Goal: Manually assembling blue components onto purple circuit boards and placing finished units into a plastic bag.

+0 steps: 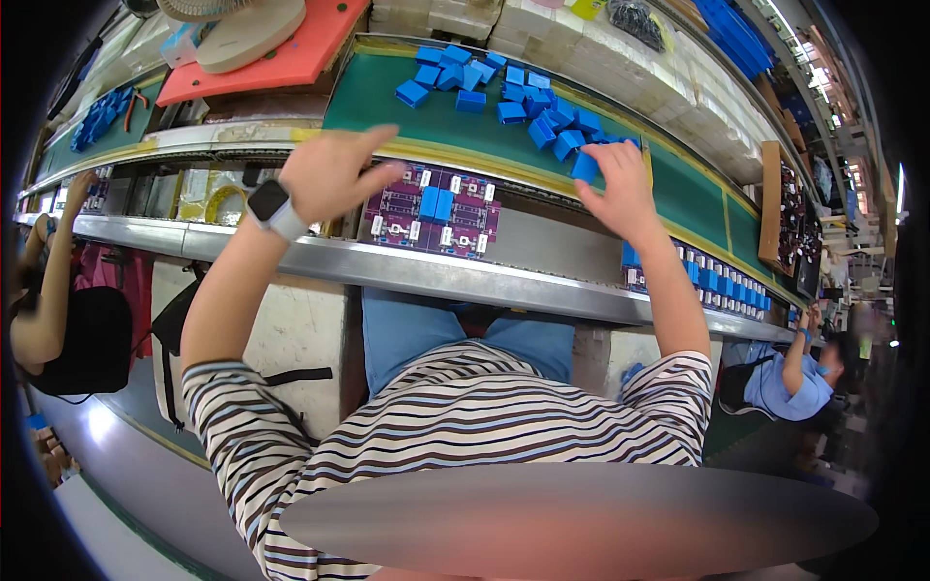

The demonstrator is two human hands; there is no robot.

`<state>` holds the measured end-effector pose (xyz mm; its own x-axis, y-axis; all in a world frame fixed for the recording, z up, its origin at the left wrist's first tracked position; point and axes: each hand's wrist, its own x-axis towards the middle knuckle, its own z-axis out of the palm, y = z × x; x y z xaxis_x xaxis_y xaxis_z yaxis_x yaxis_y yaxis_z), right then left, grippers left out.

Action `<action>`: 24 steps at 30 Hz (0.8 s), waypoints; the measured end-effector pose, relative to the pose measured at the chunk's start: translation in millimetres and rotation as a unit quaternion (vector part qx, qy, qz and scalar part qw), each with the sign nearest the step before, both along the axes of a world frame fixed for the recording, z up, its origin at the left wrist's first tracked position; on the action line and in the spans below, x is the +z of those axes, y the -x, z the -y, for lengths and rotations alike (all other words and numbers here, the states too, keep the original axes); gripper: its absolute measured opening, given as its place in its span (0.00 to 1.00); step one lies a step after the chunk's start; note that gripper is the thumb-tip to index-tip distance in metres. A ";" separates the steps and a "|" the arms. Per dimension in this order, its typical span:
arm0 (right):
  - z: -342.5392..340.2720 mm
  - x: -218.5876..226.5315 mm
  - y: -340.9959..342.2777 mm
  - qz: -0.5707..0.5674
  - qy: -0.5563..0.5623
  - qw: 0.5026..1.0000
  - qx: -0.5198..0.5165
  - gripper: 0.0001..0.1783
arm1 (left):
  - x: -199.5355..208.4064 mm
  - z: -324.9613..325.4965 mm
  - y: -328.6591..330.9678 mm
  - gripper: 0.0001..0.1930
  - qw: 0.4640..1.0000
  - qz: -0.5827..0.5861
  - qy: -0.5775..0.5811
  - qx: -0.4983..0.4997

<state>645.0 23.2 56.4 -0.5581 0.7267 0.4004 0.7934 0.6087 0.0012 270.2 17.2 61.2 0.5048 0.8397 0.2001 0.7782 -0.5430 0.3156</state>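
Observation:
My left hand (pixel 341 176), slightly blurred, is over the left end of a purple circuit board (pixel 417 205), its thumb and index finger spread with nothing between them. White parts dot the board, and two blue box-shaped components (pixel 436 204) stand side by side at its middle. At the near edge of the green shelf, my right hand (pixel 620 189) has its thumb and fingers around another blue box-shaped component (pixel 584 167). Beyond that hand lies a loose pile of the same blue components (pixel 541 132).
A metal rail (pixel 523 287) runs along the near side of the line. More boards with blue components (pixel 712 281) sit to the right. A red board with a round disc (pixel 254 39) stands back left. Co-workers sit left and right (pixel 790 373).

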 end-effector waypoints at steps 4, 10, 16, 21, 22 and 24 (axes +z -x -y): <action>31.6 -5.5 39.0 -0.053 0.158 0.984 0.061 0.21 | 0.3 -48.2 -17.8 0.20 0.975 0.215 -0.040 0.045; 49.9 -13.8 72.2 -0.150 0.337 0.929 0.001 0.22 | -37.8 -67.1 -14.4 0.17 0.956 0.245 -0.136 0.087; 41.0 -22.1 75.4 -0.071 0.248 0.966 0.036 0.24 | -43.5 -71.8 -5.5 0.16 0.961 0.236 -0.125 0.065; 41.8 -22.3 76.2 -0.122 0.315 0.940 -0.044 0.23 | -46.1 -70.1 -5.6 0.17 0.967 0.231 -0.101 0.044; 40.8 -21.8 74.5 -0.102 0.306 0.946 -0.024 0.23 | -46.2 -70.1 -5.7 0.17 0.966 0.234 -0.100 0.048; 39.6 -21.3 74.2 -0.079 0.299 0.951 -0.003 0.23 | -46.9 -69.4 -5.9 0.17 0.967 0.228 -0.104 0.054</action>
